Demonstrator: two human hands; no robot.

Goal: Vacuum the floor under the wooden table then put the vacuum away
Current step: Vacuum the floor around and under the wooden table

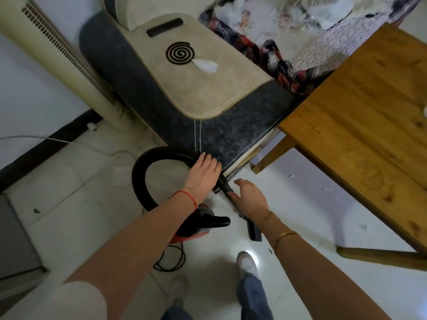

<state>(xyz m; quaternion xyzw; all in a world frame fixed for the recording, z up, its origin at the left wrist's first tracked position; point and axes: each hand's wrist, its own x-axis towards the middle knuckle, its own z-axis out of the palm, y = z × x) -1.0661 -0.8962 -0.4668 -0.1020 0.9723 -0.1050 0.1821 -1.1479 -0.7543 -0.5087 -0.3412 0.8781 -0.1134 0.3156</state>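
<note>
A small red vacuum (198, 227) stands on the white tiled floor (300, 204), partly hidden under my left forearm. Its black hose (138, 179) loops up to the left and back to a black wand (227, 189) that ends in a flat nozzle (254, 233) on the floor. My left hand (204, 175) lies with straight fingers on the hose where it meets the wand. My right hand (250, 196) hovers beside the wand with fingers relaxed and spread, gripping nothing. The wooden table (360, 125) stands to the right, its legs on the tiles.
A grey and beige sofa arm (208, 93) with a mosquito coil (180, 53) stands just beyond the hands. A cream tower appliance (69, 61) leans at the left. The vacuum's black cord (172, 262) lies coiled by my feet. Small white scraps (364, 227) dot the floor near the table.
</note>
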